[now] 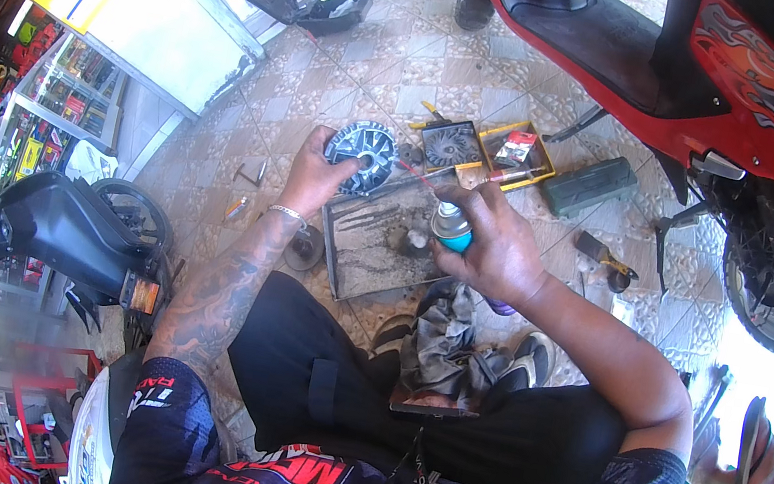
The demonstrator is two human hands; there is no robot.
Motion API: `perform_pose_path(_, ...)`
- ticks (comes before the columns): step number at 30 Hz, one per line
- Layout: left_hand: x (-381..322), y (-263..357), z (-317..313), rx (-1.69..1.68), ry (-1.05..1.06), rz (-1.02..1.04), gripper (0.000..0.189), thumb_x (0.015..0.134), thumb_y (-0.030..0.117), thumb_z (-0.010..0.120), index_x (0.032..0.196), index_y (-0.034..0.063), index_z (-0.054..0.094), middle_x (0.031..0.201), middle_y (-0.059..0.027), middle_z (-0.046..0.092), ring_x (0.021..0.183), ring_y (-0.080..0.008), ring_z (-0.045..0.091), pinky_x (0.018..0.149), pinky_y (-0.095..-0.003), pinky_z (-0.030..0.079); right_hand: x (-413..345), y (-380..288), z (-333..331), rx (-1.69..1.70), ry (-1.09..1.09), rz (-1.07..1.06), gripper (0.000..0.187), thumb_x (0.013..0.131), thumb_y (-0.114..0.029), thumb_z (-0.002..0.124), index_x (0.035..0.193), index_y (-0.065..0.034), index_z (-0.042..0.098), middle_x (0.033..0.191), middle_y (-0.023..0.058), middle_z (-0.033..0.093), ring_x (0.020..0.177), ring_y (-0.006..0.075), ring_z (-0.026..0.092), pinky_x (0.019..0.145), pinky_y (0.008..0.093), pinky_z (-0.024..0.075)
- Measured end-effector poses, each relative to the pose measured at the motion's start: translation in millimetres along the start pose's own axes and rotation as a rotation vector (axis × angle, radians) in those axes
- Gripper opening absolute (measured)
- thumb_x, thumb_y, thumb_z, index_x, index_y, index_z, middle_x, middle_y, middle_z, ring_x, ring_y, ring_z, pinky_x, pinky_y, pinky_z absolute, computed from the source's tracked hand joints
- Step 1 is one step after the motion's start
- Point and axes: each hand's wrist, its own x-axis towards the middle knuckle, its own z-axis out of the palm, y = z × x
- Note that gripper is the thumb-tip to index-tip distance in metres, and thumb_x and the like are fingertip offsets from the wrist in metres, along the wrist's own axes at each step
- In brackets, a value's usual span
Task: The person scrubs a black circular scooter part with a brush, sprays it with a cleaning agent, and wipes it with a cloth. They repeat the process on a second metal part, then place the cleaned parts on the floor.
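My left hand [320, 177] grips a finned metal disc [364, 143], which looks like a scooter's variator pulley face, with the thumb near its central hole. It is raised above the floor. In my right hand [500, 248] is an aerosol can [451, 228] with a teal body. A thin red straw [417, 173] runs from its nozzle towards the disc; whether spray is coming out cannot be seen. Below both hands lies a grimy shallow tray [352, 271] with dark stains. A crumpled grey rag [445, 327] hangs between my knees.
Past the tray are a second finned part [451, 147], a yellow-edged box [545, 180] with small items, and a dark green case [588, 186]. A brush [602, 252] lies right, a small hammer [251, 175] left. A red scooter [773, 151] stands at right, black scooter bodywork [69, 237] at left.
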Motion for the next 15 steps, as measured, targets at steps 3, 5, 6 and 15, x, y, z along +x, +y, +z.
perform_pose_path(3,0.1,0.0,-0.6,0.0,-0.007,-0.021,0.044,0.082,0.011,0.085,0.115,-0.0018,0.059,0.104,-0.0102,0.071,0.092,-0.0135,0.068,0.081,-0.0286,0.058,-1.4,4.3,1.3,-0.005,0.014,0.026,0.066,0.086,-0.036,0.082,0.144,-0.0243,0.052,0.121,0.0247,0.059,0.1,0.0471,0.071,0.085,0.0539,0.0608)
perform_pose_path(5,0.1,0.3,-1.3,0.009,-0.01,-0.033,0.044,0.082,0.01,0.084,0.115,-0.0023,0.059,0.104,-0.0109,0.071,0.092,-0.0141,0.069,0.081,-0.0287,0.058,-1.3,14.1,4.3,0.016,0.025,0.096,0.066,0.087,-0.037,0.081,0.144,-0.0237,0.051,0.123,0.0254,0.059,0.104,0.0471,0.07,0.087,0.0536,0.0605)
perform_pose_path(6,0.3,0.3,-1.5,0.025,-0.013,-0.037,0.042,0.083,0.007,0.082,0.117,-0.0022,0.058,0.105,-0.0101,0.071,0.092,-0.0137,0.069,0.082,-0.0284,0.059,-0.8,22.0,6.5,0.039,0.03,0.152,0.066,0.088,-0.037,0.081,0.145,-0.0232,0.051,0.125,0.0257,0.059,0.106,0.047,0.07,0.088,0.0536,0.0601)
perform_pose_path(15,1.7,-5.0,-3.0,0.029,-0.03,-0.028,0.039,0.085,0.001,0.077,0.119,-0.0018,0.058,0.107,-0.0093,0.071,0.093,-0.0132,0.071,0.082,-0.0286,0.06,-57.1,137.8,36.9,0.138,0.11,0.631,0.082,0.087,-0.032,0.084,0.153,-0.007,0.043,0.147,0.0296,0.052,0.128,0.048,0.06,0.109,0.0509,0.0496)
